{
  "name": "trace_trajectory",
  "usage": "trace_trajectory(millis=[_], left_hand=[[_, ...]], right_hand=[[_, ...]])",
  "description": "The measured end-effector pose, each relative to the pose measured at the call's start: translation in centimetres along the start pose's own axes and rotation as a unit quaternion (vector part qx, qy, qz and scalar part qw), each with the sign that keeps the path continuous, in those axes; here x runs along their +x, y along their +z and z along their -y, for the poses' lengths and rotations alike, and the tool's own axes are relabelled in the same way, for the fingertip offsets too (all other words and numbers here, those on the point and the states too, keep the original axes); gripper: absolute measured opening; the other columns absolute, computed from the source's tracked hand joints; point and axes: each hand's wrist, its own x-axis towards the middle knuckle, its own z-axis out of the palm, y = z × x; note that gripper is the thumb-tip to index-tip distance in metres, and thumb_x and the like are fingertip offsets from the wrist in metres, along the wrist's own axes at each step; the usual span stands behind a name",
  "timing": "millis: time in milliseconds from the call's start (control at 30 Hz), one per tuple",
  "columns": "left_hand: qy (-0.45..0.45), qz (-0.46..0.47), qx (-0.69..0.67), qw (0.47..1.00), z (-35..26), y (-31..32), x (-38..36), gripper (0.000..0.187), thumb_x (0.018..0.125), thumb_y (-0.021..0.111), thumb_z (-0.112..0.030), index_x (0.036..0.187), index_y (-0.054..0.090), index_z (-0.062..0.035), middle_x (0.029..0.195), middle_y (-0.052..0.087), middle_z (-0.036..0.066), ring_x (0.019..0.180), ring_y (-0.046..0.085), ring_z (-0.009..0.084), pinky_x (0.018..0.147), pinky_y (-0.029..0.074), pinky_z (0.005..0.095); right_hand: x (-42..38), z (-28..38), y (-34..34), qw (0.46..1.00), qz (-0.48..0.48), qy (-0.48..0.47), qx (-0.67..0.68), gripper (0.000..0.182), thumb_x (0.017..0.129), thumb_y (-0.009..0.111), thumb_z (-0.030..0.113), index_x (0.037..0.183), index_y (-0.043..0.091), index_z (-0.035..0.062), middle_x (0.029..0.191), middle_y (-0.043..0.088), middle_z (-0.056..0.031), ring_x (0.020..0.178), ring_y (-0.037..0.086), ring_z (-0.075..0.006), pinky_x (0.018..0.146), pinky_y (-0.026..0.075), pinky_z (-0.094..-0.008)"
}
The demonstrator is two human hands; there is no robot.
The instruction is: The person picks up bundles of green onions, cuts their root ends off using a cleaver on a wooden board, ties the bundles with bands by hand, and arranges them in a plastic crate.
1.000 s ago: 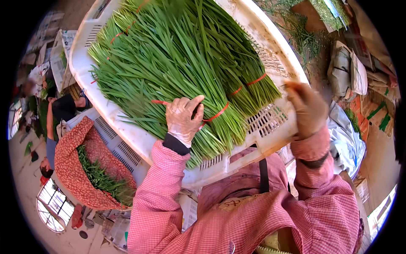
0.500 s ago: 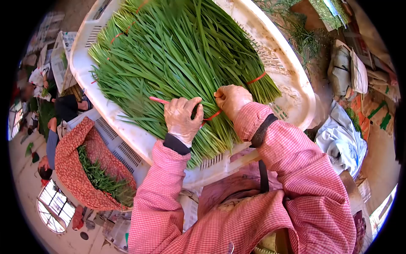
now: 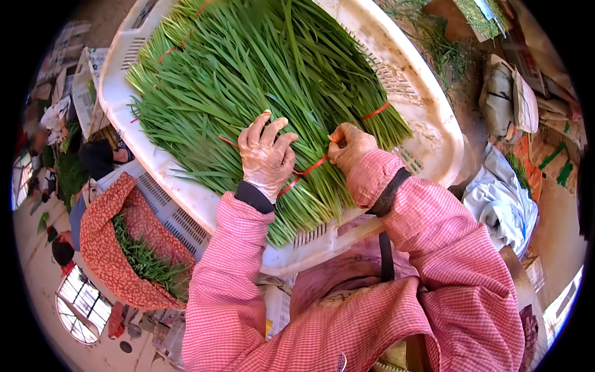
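Note:
Long green leafy stalks (image 3: 248, 74) fill a large white plastic basket (image 3: 427, 118), some bundled with red ties. My left hand (image 3: 266, 152), in a thin clear glove, rests on the nearest bundle with its fingers spread. A red tie (image 3: 310, 167) crosses this bundle between my two hands. At the bundle's right side my right hand (image 3: 353, 147), gloved too, pinches the end of that tie between thumb and finger. Another red tie (image 3: 375, 111) circles stalks just beyond my right hand.
To the left a red patterned cloth (image 3: 99, 248) holds loose greens, beside a second white crate (image 3: 164, 201). A pale blue plastic bag (image 3: 502, 198) lies at the right. Part of another person (image 3: 63, 248) shows at the far left.
My left hand has opened and let go of the red strip, which lies on the leaves. My right hand has moved slightly right and down, and the tie's crossing shows more.

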Motion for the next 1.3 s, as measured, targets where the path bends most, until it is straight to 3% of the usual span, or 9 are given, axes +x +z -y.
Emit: trace_trajectory(millis=[167,300,433,533,733,967,1133,1167,1300], left_hand=[[-0.01,-0.013,0.014,1.0,-0.4,0.0,0.2,0.024,0.058,0.057,-0.003,0.078,0.059,-0.016,0.11,0.053,-0.001,0.111,0.043,0.0261,0.087,0.032,0.0407],[0.025,0.007,0.035,0.999,0.1,-0.4,0.6,0.022,0.058,0.057,-0.004,0.077,0.058,-0.016,0.115,0.053,-0.005,0.112,0.043,0.0245,0.09,0.027,0.0379],[0.044,0.002,0.006,0.999,0.8,0.1,0.2,0.023,0.057,0.057,-0.003,0.077,0.057,-0.0158,0.106,0.056,-0.004,0.107,0.047,0.0232,0.086,0.03,0.0382],[0.04,-0.027,-0.013,0.999,0.7,0.5,0.5,0.024,0.057,0.057,-0.003,0.078,0.057,-0.0148,0.095,0.058,-0.002,0.102,0.05,0.0235,0.082,0.034,0.0395],[0.025,-0.001,0.004,1.0,0.4,0.0,0.1,0.025,0.057,0.057,-0.004,0.079,0.057,-0.015,0.093,0.058,-0.001,0.101,0.05,0.0236,0.084,0.032,0.0404],[0.028,0.039,0.005,0.999,0.0,-0.7,1.2,0.036,0.055,0.057,-0.005,0.089,0.058,-0.0171,0.087,0.055,-0.002,0.093,0.05,0.0219,0.083,0.032,0.0394],[0.074,-0.007,-0.023,0.997,1.2,-0.1,0.6,0.041,0.053,0.057,-0.003,0.091,0.059,-0.018,0.083,0.053,-0.002,0.086,0.051,0.02,0.078,0.034,0.0383],[0.068,-0.012,-0.02,0.997,1.3,0.1,0.2,0.038,0.053,0.057,-0.003,0.087,0.059,-0.0178,0.083,0.054,-0.002,0.084,0.052,0.0201,0.076,0.035,0.038],[0.059,-0.049,-0.023,0.997,1.1,0.6,0.1,0.032,0.053,0.056,-0.003,0.081,0.059,-0.0171,0.082,0.055,-0.002,0.085,0.052,0.02,0.074,0.036,0.0373]], right_hand=[[-3.7,2.5,-2.1,0.939,0.136,0.09,0.303,0.011,0.078,0.056,-0.002,0.086,0.049,-0.0023,0.071,0.061,-0.0132,0.054,0.059,-0.015,0.045,0.051,-0.0257],[-9.5,3.1,-9.6,0.887,0.226,-0.124,0.384,0.012,0.076,0.058,0.0,0.084,0.049,-0.0011,0.071,0.061,-0.0122,0.052,0.057,-0.0142,0.041,0.046,-0.0232],[-11.6,0.1,-23.4,0.742,-0.075,-0.306,0.591,0.042,0.074,0.058,0.01,0.112,0.045,-0.0011,0.103,0.056,-0.0113,0.077,0.052,-0.0089,0.062,0.045,-0.0167],[-10.3,3.8,-19.9,0.898,-0.299,-0.242,0.214,0.048,0.076,0.061,0.011,0.12,0.044,0.0044,0.101,0.057,-0.009,0.076,0.053,-0.0121,0.064,0.046,-0.0206],[-3.0,6.0,-2.9,0.982,-0.056,-0.09,-0.154,0.033,0.074,0.068,0.023,0.104,0.059,0.0107,0.081,0.062,-0.0029,0.08,0.057,-0.0146,0.075,0.047,-0.0277],[-3.0,2.5,-1.9,0.952,0.001,0.003,0.307,0.02,0.083,0.06,0.021,0.082,0.052,0.002,0.072,0.06,-0.0058,0.056,0.056,-0.0125,0.048,0.045,-0.0247],[-10.0,3.0,-8.3,0.93,0.085,-0.056,0.353,0.012,0.088,0.049,0.013,0.084,0.048,0.0014,0.074,0.06,-0.0095,0.052,0.055,-0.014,0.046,0.045,-0.0229],[-10.5,1.8,-12.8,0.823,0.131,-0.151,0.532,0.015,0.087,0.049,0.012,0.096,0.05,0.0002,0.087,0.059,-0.0139,0.062,0.059,-0.0159,0.053,0.05,-0.0259],[-11.7,6.0,-13.3,0.798,-0.043,-0.24,0.551,0.037,0.087,0.046,0.014,0.121,0.039,0.0014,0.095,0.054,-0.011,0.073,0.058,-0.0148,0.065,0.05,-0.0263]])
